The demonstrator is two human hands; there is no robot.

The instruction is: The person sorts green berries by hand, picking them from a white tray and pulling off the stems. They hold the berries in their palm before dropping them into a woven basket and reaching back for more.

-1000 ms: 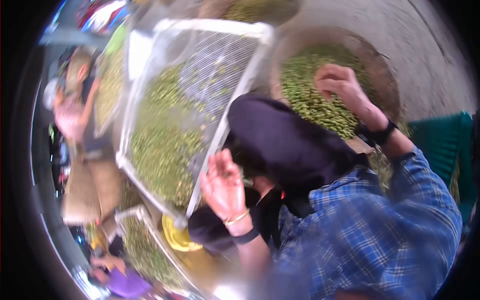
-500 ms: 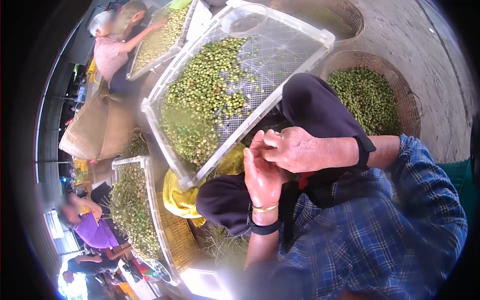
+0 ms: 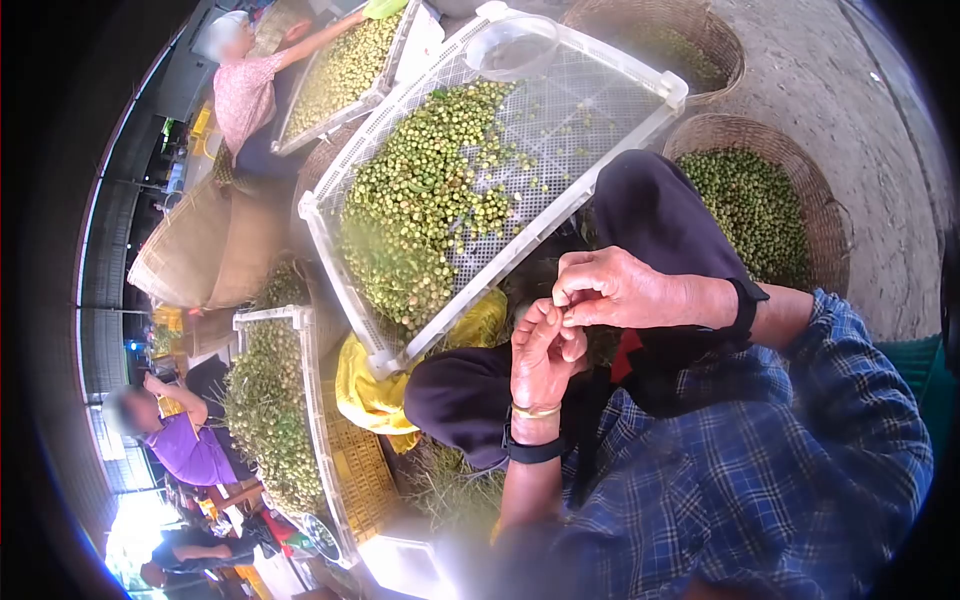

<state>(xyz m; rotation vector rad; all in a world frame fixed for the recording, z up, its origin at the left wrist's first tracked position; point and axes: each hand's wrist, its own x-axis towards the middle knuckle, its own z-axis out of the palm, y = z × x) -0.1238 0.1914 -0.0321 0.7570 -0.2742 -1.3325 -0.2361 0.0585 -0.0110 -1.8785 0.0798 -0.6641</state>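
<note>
My left hand (image 3: 543,358) is raised above my lap, fingers curled together at the tips. Against them, my right hand (image 3: 615,290) pinches with thumb and forefinger. Whatever lies between the fingertips is too small to name. Beyond both hands, a white mesh tray (image 3: 565,120) holds small round green fruits (image 3: 410,190), heaped on its left side and thinly scattered toward the middle. A clear round bowl (image 3: 510,48) sits at the tray's far edge.
Woven baskets (image 3: 825,225) of green fruits stand right of the tray. A second tray (image 3: 318,430) of stemmed fruits rests over a yellow crate (image 3: 360,480) at left. A yellow bag (image 3: 370,400) lies by my knee. Other people sit at far left.
My hands have drawn from overlapping, with the left palm spread, to meeting at the fingertips. A co-worker's arm at the far tray now stretches further. The view has shifted slightly.
</note>
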